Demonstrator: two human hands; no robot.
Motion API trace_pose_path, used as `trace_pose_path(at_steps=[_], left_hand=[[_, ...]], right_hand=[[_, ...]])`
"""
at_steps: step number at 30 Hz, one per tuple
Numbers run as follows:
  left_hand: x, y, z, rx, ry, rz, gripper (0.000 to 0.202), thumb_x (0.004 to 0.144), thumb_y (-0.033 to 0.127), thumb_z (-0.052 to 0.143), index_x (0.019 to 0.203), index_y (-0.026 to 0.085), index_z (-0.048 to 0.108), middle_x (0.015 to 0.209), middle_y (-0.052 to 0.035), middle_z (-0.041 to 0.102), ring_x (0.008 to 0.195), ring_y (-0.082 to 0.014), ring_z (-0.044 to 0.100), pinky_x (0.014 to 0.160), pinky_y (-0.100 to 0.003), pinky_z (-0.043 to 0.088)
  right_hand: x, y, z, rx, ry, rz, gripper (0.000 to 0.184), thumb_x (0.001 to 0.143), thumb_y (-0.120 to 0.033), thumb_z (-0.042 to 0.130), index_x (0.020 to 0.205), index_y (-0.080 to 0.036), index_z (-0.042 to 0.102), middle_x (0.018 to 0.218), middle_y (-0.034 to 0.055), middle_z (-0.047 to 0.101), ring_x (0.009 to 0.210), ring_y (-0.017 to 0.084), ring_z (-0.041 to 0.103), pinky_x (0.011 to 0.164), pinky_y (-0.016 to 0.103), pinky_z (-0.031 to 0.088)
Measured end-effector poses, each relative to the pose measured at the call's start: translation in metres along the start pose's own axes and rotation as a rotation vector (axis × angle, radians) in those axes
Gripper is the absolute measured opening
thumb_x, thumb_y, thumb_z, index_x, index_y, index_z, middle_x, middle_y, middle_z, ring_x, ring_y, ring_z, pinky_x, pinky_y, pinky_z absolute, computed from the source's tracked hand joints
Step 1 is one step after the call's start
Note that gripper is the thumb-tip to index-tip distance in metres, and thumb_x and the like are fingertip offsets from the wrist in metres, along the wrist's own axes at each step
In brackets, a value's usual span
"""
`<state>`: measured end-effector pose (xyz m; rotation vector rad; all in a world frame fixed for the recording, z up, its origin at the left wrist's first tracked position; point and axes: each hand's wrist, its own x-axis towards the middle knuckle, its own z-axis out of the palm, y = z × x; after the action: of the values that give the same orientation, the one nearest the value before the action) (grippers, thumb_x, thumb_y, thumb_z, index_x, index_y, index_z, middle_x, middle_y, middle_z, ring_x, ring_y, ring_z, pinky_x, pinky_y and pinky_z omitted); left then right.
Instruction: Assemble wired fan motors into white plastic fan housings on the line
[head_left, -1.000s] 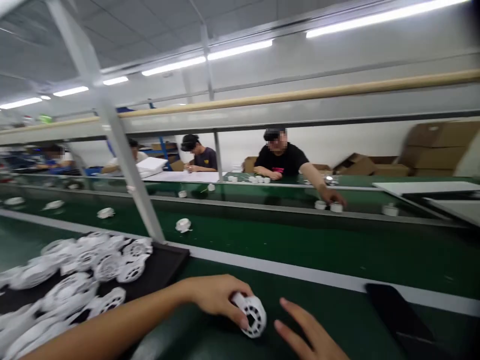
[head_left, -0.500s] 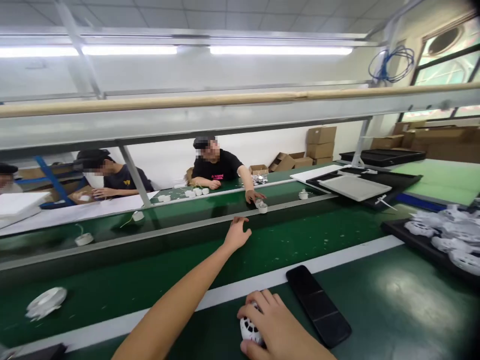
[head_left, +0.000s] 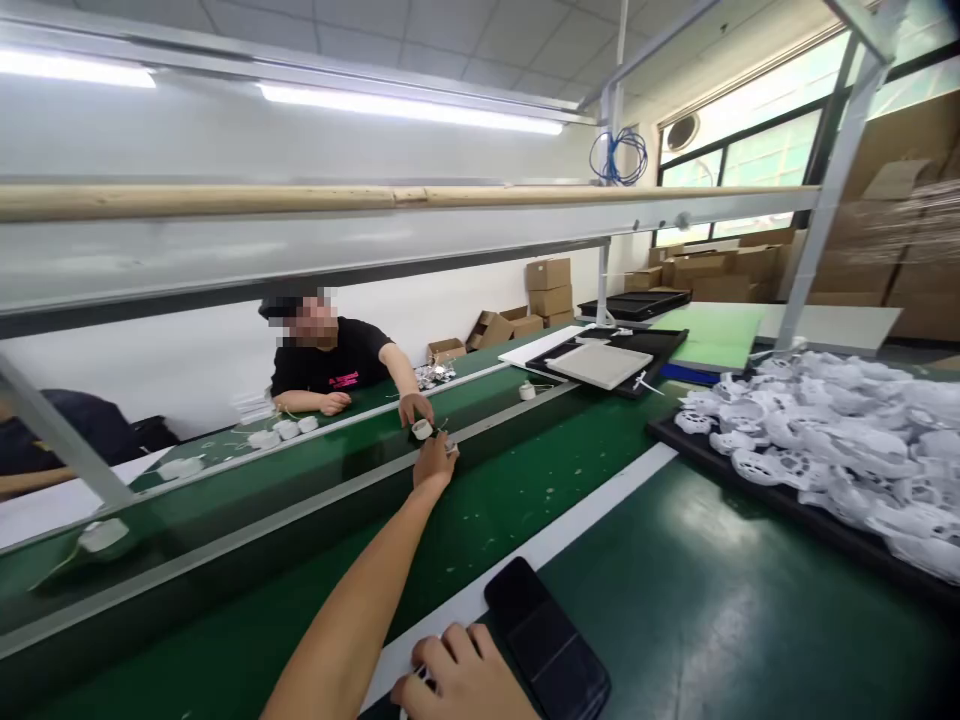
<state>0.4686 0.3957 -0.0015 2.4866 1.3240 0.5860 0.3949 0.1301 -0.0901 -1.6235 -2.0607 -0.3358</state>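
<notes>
My left hand (head_left: 433,465) reaches across the green conveyor belt (head_left: 247,610), fingers apart, with nothing clearly in them. Just beyond it, a co-worker's hand (head_left: 415,408) rests on a small white cup (head_left: 421,429). At the bottom of the view, my right hand (head_left: 463,677) is closed over a white perforated plastic part (head_left: 417,682), which it mostly hides. That hand lies next to a black phone (head_left: 546,640).
A black tray (head_left: 750,488) at right holds a heap of white perforated parts. A co-worker (head_left: 330,365) sits across the belts behind small white cups (head_left: 285,430). Beyond stand a black tray with a white board (head_left: 600,365) and cardboard boxes (head_left: 547,285).
My view has swung right. The white part has passed from my left hand to my right, and my left arm has stretched out across the belt to the white cups.
</notes>
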Motion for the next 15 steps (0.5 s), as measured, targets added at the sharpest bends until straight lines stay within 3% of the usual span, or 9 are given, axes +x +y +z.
trace_pose_path(at_steps=[4,9,12,15], left_hand=[[-0.062,-0.014,-0.040,-0.037,-0.019,0.167,0.031,0.100,0.035,0.068,0.126,0.017,0.063,0.127,-0.0096,0.065,0.113,-0.0256,0.065,0.100,-0.046,0.054],[-0.204,-0.057,-0.095,-0.071,-0.004,0.250,0.039,0.094,0.038,0.070,0.131,0.029,0.060,0.131,-0.0066,0.066,0.119,-0.0283,0.062,0.104,-0.042,0.048],[-0.285,-0.082,-0.107,-0.084,-0.090,0.211,0.051,0.088,0.039,0.074,0.135,0.030,0.059,0.134,-0.0089,0.064,0.121,-0.0342,0.059,0.106,-0.048,0.045],[-0.331,-0.098,-0.101,-0.102,-0.259,0.139,0.059,0.076,0.036,0.083,0.131,0.027,0.062,0.124,-0.0120,0.065,0.112,-0.0366,0.060,0.099,-0.048,0.047]], right_hand=[[-0.004,0.009,-0.024,0.032,-0.051,0.003,0.037,0.088,-0.052,0.074,0.113,-0.026,0.063,0.109,0.0054,0.071,0.084,0.029,0.063,0.069,0.040,0.050],[-0.011,0.009,-0.056,0.058,-0.141,0.037,0.068,0.083,-0.035,0.070,0.148,-0.025,0.053,0.133,0.0165,0.068,0.103,0.040,0.067,0.081,0.050,0.054],[-0.012,0.002,-0.066,0.001,-0.160,0.036,0.073,0.077,-0.020,0.066,0.149,-0.025,0.053,0.149,0.0178,0.059,0.125,0.047,0.060,0.093,0.058,0.053],[-0.012,-0.009,-0.064,0.046,-0.097,-0.063,0.066,0.086,-0.017,0.064,0.149,-0.030,0.052,0.142,0.0103,0.066,0.121,0.037,0.065,0.092,0.047,0.056]])
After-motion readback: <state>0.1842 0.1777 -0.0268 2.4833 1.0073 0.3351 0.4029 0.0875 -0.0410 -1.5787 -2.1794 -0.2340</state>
